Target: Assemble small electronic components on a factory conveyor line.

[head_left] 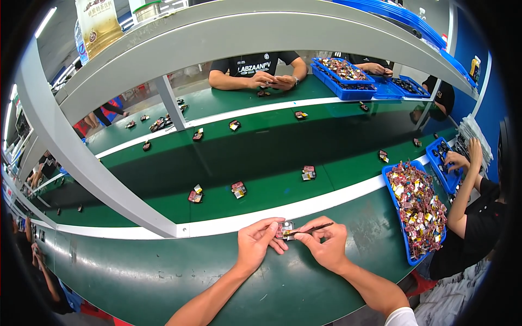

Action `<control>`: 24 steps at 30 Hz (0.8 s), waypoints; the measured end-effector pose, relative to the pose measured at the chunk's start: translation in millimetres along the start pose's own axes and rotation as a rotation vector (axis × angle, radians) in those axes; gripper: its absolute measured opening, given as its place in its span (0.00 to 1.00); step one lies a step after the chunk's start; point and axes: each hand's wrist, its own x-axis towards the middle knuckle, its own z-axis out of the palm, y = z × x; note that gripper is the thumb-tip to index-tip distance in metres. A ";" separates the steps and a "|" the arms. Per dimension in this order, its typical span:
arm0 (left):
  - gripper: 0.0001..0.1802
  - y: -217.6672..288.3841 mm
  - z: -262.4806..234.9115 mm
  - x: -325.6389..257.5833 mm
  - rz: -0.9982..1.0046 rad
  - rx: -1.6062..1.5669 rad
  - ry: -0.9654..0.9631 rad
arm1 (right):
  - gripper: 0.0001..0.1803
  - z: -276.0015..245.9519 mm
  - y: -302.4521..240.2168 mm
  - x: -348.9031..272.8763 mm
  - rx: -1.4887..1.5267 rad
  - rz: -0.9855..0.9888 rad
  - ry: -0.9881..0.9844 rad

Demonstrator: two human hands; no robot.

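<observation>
My left hand (258, 240) pinches a small red and silver component (284, 230) over the green bench, just in front of the white strip. My right hand (326, 242) grips a thin dark stick-like tool (312, 229) whose end rests on that component. The two hands meet at the part, thumbs close together. Both forearms come in from the lower edge.
A blue tray (394, 204) heaped with small red and gold parts sits to my right. Similar parts (238, 189) lie scattered on the green conveyor belt beyond the white strip. A grey frame post (87, 163) slants on the left. Other people work across (255, 73) and at right (473, 212).
</observation>
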 end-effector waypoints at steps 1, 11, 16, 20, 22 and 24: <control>0.17 0.4 -0.2 -0.4 -0.009 -0.003 -0.011 | 0.08 -0.4 0.6 0.0 -0.001 0.000 0.000; 0.16 -2.2 0.2 0.5 0.009 0.001 -0.007 | 0.07 -1.9 0.0 2.6 -0.086 -0.103 -0.006; 0.15 -1.7 0.2 -0.6 -0.005 0.018 0.000 | 0.07 -2.4 0.5 2.6 -0.164 -0.180 -0.054; 0.14 -2.9 1.0 -1.3 -0.033 0.019 0.002 | 0.08 -1.7 3.2 0.8 -0.098 -0.076 -0.016; 0.14 -1.5 1.2 -1.6 -0.033 0.021 0.019 | 0.08 0.0 3.2 0.1 -0.094 -0.069 -0.002; 0.15 -2.0 1.8 -0.9 -0.032 0.022 0.036 | 0.07 2.9 2.3 0.0 -0.065 -0.077 0.070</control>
